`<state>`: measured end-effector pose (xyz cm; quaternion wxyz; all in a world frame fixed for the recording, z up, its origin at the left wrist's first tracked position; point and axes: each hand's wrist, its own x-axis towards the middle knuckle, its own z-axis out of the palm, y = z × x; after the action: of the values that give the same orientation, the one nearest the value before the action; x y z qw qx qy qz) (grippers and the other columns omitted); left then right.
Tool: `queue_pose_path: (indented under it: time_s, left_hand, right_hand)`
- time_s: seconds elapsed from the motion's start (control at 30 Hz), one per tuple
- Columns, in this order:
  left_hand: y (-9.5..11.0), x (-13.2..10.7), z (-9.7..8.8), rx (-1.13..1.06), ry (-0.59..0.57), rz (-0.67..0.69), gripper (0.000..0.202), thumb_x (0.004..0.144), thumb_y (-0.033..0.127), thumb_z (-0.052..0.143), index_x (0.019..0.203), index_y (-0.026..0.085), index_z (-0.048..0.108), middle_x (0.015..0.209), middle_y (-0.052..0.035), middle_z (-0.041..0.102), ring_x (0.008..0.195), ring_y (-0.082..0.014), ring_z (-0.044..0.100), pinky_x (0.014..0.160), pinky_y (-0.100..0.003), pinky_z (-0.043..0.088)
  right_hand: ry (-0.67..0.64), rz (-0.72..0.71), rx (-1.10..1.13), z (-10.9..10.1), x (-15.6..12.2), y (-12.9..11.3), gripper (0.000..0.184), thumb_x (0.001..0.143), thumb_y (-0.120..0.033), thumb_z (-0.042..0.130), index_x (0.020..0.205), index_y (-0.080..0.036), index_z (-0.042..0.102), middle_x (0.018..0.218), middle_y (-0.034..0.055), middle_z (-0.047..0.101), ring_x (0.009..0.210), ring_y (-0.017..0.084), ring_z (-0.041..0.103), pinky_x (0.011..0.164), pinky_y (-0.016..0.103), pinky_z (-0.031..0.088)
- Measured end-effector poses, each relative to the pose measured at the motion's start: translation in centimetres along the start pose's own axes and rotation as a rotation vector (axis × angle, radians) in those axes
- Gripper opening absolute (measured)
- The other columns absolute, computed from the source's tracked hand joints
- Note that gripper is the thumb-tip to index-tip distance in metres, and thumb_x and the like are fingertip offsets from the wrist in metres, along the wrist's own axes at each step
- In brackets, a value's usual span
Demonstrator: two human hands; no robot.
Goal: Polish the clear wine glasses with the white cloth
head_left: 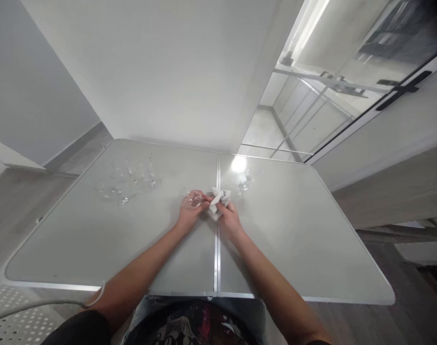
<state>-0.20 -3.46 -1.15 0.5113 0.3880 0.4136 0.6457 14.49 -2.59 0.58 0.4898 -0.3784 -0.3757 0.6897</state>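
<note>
Tall white wall [175, 62] on far side. Pale grey table [290, 239] across the middle, split left from right by metal seam [216, 258]. Far left on top: several stemmed glasses [124, 199], close together, apparently upright, exact count hard to tell. Both hands over table centre, either side of seam. Left hand [191, 211], left of seam: fingers curled, grasping a clear glass [192, 199]. Right hand [231, 218], right of seam: pinching a bunched white cloth [218, 199]. Location of clear glass: at left fingers, just left of cloth; cannot tell bowl from foot, or any part hidden in the folds. Farther off, right of seam: lone glass [244, 185], apparently upright, well apart from left group.

Step, as judged: wiping clear glass with white cloth. For good results, support with left fingers close to the part under the cloth, not at the opposite end. Keep pressure light. Avoid twisting bowl against stem, probably the weak spot. Keep cloth thick under right thumb, to save fresh fingerprints. Turn glass slowly, in small strokes. Stay low over table but clear of hard metal seam. Keep left wrist away from stemmed glasses, right knuckles away from lone glass.
</note>
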Motion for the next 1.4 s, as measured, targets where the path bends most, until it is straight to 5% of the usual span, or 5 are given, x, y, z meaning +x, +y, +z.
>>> queue_pose_path:
  time_s: [0.2,0.67,0.93,1.2,1.4]
  left_hand:
    - [0.4,0.5,-0.3,-0.079,0.193,0.068,0.038,0.075,0.038,0.085,0.094,0.020,0.058,0.090,-0.0031,0.075,0.095,-0.0215,0.074,0.092,-0.038,0.056]
    - [-0.3,0.7,-0.5,-0.060,0.187,0.013,0.038,0.075,0.039,0.084,0.094,0.019,0.058,0.092,-0.0057,0.077,0.093,-0.0220,0.075,0.086,-0.036,0.059]
    - [0.2,1.2,-0.4,-0.094,0.230,0.112,0.038,0.078,0.038,0.083,0.098,0.019,0.057,0.090,-0.0045,0.076,0.086,-0.0174,0.074,0.085,-0.032,0.058]
    - [-0.1,0.6,-0.1,-0.031,0.063,-0.003,0.036,0.082,0.043,0.078,0.101,0.019,0.060,0.096,-0.0084,0.077,0.089,-0.0206,0.074,0.084,-0.033,0.057]
    - [0.1,0.0,-0.4,0.420,-0.126,0.009,0.036,0.091,0.048,0.063,0.114,0.021,0.065,0.074,0.0004,0.067,0.066,-0.0144,0.062,0.069,-0.027,0.050]
  right_hand:
    - [-0.013,-0.094,-0.214,0.2,-0.7,1.5,0.033,0.082,-0.048,0.076,0.094,-0.017,0.072,0.083,0.0027,0.069,0.075,0.017,0.058,0.071,0.028,0.047]
    - [-0.027,-0.138,-0.153,0.9,-0.6,2.2,0.034,0.086,-0.051,0.071,0.098,-0.019,0.073,0.091,0.0053,0.070,0.085,0.020,0.061,0.078,0.031,0.049]
    - [-0.071,0.057,0.043,0.9,-0.4,2.4,0.032,0.077,-0.047,0.080,0.094,-0.020,0.075,0.091,0.0039,0.073,0.081,0.018,0.063,0.073,0.028,0.049]
    - [-0.075,-0.013,0.064,0.5,0.3,1.5,0.024,0.082,-0.041,0.076,0.097,-0.022,0.075,0.104,0.0062,0.074,0.097,0.021,0.067,0.087,0.033,0.051]
    - [0.145,-0.206,-0.047,-1.8,1.4,0.4,0.029,0.087,-0.043,0.069,0.106,-0.021,0.071,0.103,0.0058,0.073,0.097,0.022,0.066,0.086,0.034,0.051]
